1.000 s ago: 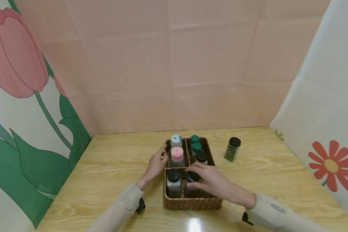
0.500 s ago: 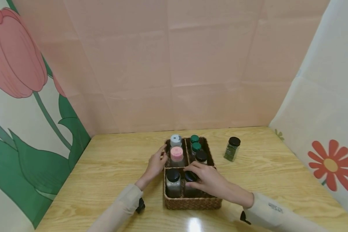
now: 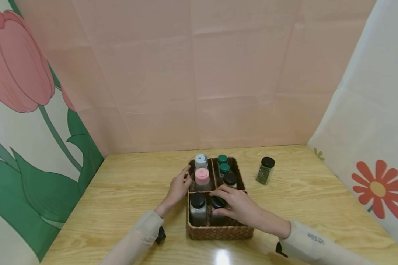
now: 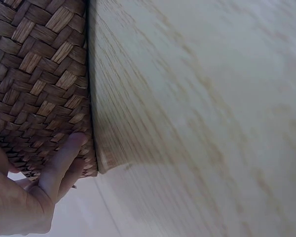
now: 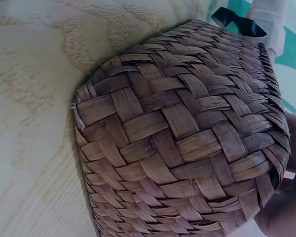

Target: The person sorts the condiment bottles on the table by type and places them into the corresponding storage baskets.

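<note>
A brown woven basket [image 3: 220, 233] with dividers stands on the table. In its front right compartment is a jar with a black lid [image 3: 218, 201]; my right hand [image 3: 240, 205] pinches that lid between thumb and fingers, hiding part of the jar. Left of it, beyond a divider, stands another black-lidded jar [image 3: 198, 211]. My left hand [image 3: 178, 187] is at the basket's left side, its fingers [image 4: 64, 160] laid against the outer weave in the left wrist view. The right wrist view is mostly filled by the basket's wall [image 5: 177, 133], with the right hand partly hidden behind its rim.
Behind the front jars are a pink-lidded jar [image 3: 202, 176], a pale grey-lidded bottle [image 3: 201, 162], two green-lidded jars and one black-lidded jar [image 3: 230, 179]. A black-capped spice jar [image 3: 265, 171] stands outside the basket on the wooden table [image 3: 142, 169], to the right. A pink sheet hangs behind.
The right hand has shifted very slightly left, still at the same black lid. Otherwise the hands, basket and jars look the same.
</note>
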A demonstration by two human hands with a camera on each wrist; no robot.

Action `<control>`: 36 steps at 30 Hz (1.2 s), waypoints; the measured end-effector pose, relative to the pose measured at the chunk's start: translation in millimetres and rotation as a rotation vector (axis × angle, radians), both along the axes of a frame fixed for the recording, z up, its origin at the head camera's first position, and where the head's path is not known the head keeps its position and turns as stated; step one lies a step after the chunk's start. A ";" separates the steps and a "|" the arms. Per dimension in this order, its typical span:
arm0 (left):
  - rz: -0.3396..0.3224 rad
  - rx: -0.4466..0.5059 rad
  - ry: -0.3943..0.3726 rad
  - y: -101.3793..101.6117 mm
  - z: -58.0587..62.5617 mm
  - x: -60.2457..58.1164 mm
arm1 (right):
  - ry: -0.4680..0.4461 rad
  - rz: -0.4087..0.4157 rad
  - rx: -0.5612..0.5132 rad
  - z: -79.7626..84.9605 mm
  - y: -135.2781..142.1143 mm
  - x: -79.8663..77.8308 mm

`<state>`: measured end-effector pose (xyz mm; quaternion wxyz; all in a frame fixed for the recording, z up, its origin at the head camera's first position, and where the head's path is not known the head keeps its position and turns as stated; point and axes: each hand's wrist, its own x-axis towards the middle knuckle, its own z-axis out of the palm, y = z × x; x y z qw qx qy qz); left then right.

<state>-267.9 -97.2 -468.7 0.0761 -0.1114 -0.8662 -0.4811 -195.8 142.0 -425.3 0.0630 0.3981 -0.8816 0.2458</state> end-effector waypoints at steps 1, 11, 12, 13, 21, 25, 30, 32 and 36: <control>0.001 0.000 0.001 0.1 0.0 0.0 | -0.002 0.000 0.001 0.1 0.3 -0.2; -0.016 0.022 -0.023 -1.3 0.1 0.0 | -0.021 -0.001 0.000 5.0 2.6 1.5; -0.019 0.024 -0.023 -1.4 -0.1 -0.1 | -0.010 -0.003 0.001 5.3 2.9 1.7; -0.022 0.026 -0.022 -1.6 -0.3 -0.2 | 0.001 -0.004 0.004 5.5 3.2 1.9; -0.026 0.013 -0.021 -1.8 -1.0 -1.0 | 0.031 -0.030 -0.014 7.4 8.2 1.6; -0.027 0.011 -0.020 -1.6 -1.8 -0.8 | 0.035 -0.043 -0.030 7.4 12.7 1.2; -0.026 0.009 -0.025 -1.8 -2.0 -0.4 | 0.043 -0.051 -0.043 8.0 19.8 -0.7; -0.026 0.011 -0.028 -2.0 -2.0 -0.3 | 0.047 -0.046 -0.052 8.8 22.4 -2.3; -0.029 0.019 -0.019 -2.5 -2.1 -0.1 | 0.078 -0.043 -0.055 10.8 26.3 -5.1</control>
